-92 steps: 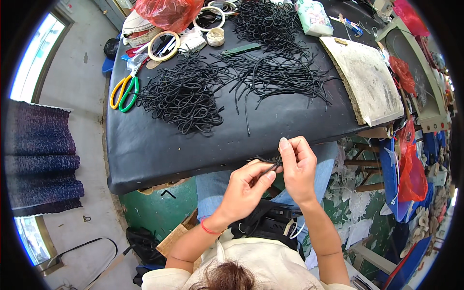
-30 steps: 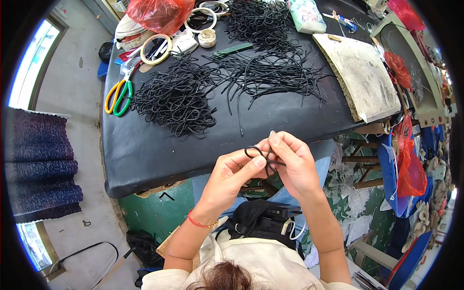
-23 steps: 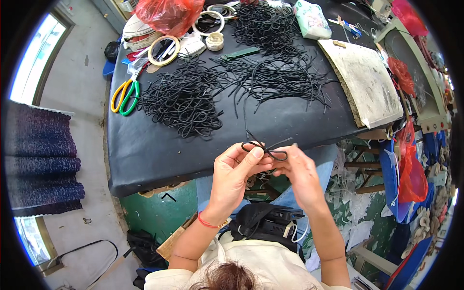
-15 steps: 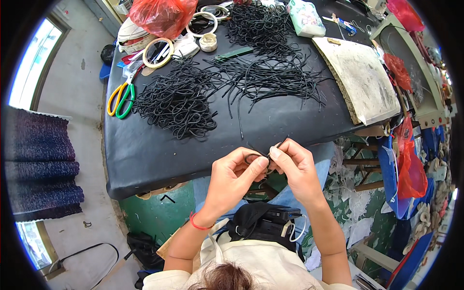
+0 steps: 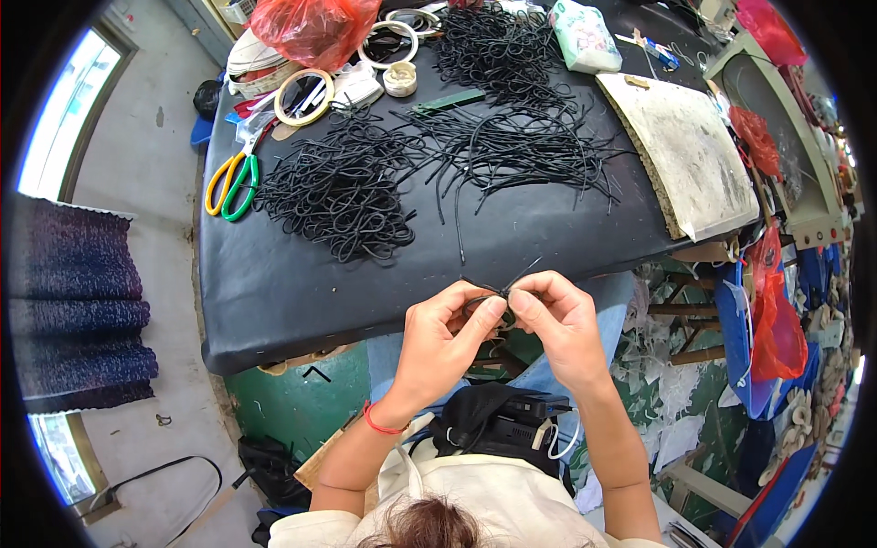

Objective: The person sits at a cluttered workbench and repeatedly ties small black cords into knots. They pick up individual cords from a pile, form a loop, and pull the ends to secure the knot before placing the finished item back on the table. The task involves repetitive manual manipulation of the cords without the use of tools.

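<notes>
A thin black cord (image 5: 501,292) is pinched between my two hands at the near edge of the table. My left hand (image 5: 445,336) has thumb and forefinger closed on it, and my right hand (image 5: 557,325) grips it from the other side. The hands almost touch at the thumb tips. Two cord ends stick up above the fingers, and a small loop hangs partly hidden below them. Beyond, on the black tabletop (image 5: 301,301), lie a pile of looped black cords (image 5: 343,187) at left and a spread of straighter black cords (image 5: 530,151) in the middle.
Scissors with yellow and green handles (image 5: 239,187) lie at the left edge. Tape rings (image 5: 304,98), a red plastic bag (image 5: 311,32) and another cord heap (image 5: 498,50) stand farther back. A worn pale board (image 5: 685,151) covers the right side. Scraps litter the green floor (image 5: 283,402).
My right hand has shifted slightly down and left. The cord ends now stand apart above the fingers, and the loop shows more below. Both hands still hold the cord.
</notes>
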The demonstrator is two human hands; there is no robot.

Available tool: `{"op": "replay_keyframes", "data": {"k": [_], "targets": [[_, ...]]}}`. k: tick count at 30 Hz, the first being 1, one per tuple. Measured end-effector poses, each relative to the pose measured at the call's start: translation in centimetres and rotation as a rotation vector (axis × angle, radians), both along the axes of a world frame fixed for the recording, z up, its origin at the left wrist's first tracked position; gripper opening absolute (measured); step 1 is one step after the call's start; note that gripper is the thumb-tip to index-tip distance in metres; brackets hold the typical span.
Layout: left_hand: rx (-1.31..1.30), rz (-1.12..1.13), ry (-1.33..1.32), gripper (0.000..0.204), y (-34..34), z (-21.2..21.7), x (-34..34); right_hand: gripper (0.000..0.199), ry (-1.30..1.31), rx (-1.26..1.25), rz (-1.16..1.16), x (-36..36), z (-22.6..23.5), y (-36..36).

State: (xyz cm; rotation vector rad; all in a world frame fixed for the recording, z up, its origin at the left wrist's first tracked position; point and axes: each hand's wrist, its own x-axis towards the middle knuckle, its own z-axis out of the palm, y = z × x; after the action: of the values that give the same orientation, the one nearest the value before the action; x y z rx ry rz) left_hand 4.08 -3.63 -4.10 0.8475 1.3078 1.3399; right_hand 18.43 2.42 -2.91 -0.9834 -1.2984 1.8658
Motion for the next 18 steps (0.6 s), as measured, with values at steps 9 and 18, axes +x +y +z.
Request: {"op": "replay_keyframes", "data": {"k": [9, 18], "targets": [[-0.13, -0.1, -0.26, 0.019, -0.2, 0.6, -0.8, 0.012, -0.018, 0.114, 0.037, -0.1, -0.1, -0.7], [-0.13, -0.141, -0.107, 0.018, 0.3, 0.1, -1.4, 0.014, -0.127, 0.08, -0.011, -0.6, -1.2, -1.6]]}}
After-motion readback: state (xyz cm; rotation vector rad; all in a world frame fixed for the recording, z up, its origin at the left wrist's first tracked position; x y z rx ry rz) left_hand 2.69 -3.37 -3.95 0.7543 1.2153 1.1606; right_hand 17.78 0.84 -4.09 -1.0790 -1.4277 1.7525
